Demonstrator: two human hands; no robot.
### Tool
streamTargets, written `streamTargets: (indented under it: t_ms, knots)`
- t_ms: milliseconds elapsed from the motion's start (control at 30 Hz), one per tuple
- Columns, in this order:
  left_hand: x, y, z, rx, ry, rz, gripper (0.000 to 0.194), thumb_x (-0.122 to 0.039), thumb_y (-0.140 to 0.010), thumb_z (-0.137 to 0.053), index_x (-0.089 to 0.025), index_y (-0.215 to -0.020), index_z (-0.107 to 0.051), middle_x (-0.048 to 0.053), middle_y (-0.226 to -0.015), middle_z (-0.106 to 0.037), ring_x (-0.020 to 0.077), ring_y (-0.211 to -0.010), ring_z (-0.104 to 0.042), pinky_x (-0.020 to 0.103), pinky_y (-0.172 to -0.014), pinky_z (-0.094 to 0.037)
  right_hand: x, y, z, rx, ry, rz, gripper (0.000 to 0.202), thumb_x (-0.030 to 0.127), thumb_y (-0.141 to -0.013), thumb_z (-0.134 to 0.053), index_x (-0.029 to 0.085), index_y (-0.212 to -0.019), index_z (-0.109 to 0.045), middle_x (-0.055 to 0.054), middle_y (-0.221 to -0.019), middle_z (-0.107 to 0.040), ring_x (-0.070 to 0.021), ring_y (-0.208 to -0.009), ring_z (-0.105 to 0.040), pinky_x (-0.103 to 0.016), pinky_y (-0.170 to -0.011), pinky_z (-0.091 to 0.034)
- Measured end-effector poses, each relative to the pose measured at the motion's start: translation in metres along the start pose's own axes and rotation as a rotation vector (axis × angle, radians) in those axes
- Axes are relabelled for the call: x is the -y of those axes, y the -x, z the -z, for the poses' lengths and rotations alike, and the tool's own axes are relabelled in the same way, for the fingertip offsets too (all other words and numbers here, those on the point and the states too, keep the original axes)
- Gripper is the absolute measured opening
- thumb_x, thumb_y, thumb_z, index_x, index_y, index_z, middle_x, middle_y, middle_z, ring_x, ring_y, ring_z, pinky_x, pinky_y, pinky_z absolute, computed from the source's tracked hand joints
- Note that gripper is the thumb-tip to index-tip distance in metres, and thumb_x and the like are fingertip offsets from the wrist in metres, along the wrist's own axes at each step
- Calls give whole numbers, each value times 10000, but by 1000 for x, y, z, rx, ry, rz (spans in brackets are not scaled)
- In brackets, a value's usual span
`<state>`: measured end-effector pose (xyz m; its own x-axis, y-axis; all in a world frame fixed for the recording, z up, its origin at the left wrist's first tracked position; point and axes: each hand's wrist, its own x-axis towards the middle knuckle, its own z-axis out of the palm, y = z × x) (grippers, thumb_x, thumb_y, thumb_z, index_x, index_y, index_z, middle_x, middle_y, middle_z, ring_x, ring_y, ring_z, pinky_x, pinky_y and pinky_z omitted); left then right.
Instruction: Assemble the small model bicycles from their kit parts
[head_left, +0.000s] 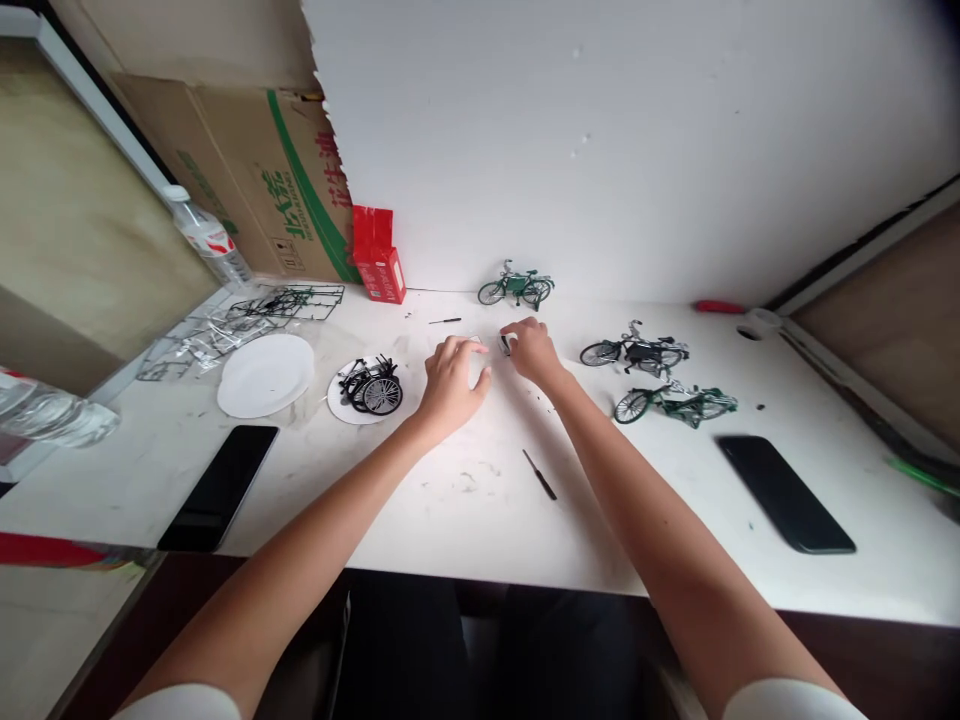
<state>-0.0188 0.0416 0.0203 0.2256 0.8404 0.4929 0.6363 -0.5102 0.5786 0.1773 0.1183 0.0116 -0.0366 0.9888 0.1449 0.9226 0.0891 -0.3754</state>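
Note:
My left hand (456, 382) hovers over the middle of the table, curved, with thumb and fingers apart. A small white piece (475, 368) shows behind its fingers, and I cannot tell whether they touch it. My right hand (531, 348) has its fingertips drawn together at a small white and dark item (505, 343), too small to name. Left of my left hand, a small white plate (339, 408) bears black model bicycle parts (375, 388) with spoked wheels. One screwdriver (540, 476) lies in front of my hands, and a thin dark tool (445, 321) lies behind them.
A green model bicycle (517, 287) stands by the back wall. At right are a black model bicycle (636, 352), another green one (675, 402) and a phone (784, 492). At left are a phone (219, 488), white plate (266, 375), parts frames (296, 302), bottle (206, 235) and red box (381, 262).

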Motion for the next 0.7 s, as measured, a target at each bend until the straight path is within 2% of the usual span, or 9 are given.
streamTargets:
  t_ms: [133,300,400,533,600,700]
  knots:
    - [1,28,-9,-38,25,-71,241,-141,-971,-631,-237,-1192,-639,99,-1259,-708,288,-1273,-648,483,-1113,-480,-7,18,-6,89,23,80,434,146,-1048,-504,177,-1422,-723,-205,-1436,-656,-387,-1303,-561,-487,-1042,-506]
    - [13,35,-16,-4,29,-119,206,-149,-973,-626,-217,-1157,-686,101,-1205,-737,291,-1221,-671,494,-1106,-507,-17,39,-9,50,37,113,390,189,-1060,-553,122,-1404,-723,-198,-1423,-680,-318,-1279,-586,-418,-1128,-456]
    - [19,30,-14,57,57,-160,259,-233,-1012,-618,-222,-1255,-704,124,-1341,-723,296,-1316,-658,509,-1160,-507,-24,54,-8,9,35,128,403,226,-1084,-529,107,-1423,-711,-207,-1405,-683,-316,-1262,-582,-427,-1138,-448]
    - [25,26,-17,217,55,-152,392,-373,-1059,-580,-249,-1422,-664,128,-1561,-640,286,-1486,-574,491,-1288,-432,-29,65,-1,-5,52,112,366,228,-1058,-568,138,-1357,-759,-199,-1341,-711,-349,-1243,-563,-465,-1082,-466]
    - [27,26,-21,292,17,-119,454,-418,-1065,-567,-225,-1469,-635,144,-1578,-629,298,-1499,-562,499,-1306,-407,-29,66,4,4,70,84,341,254,-1049,-600,139,-1315,-779,-196,-1321,-717,-359,-1245,-556,-474,-1082,-457]
    - [29,26,-24,325,-51,-83,486,-418,-1048,-580,-211,-1486,-617,153,-1544,-643,321,-1476,-570,517,-1287,-413,-28,65,9,9,64,69,351,296,-1045,-632,149,-1334,-769,-189,-1341,-714,-358,-1255,-554,-469,-1081,-449]
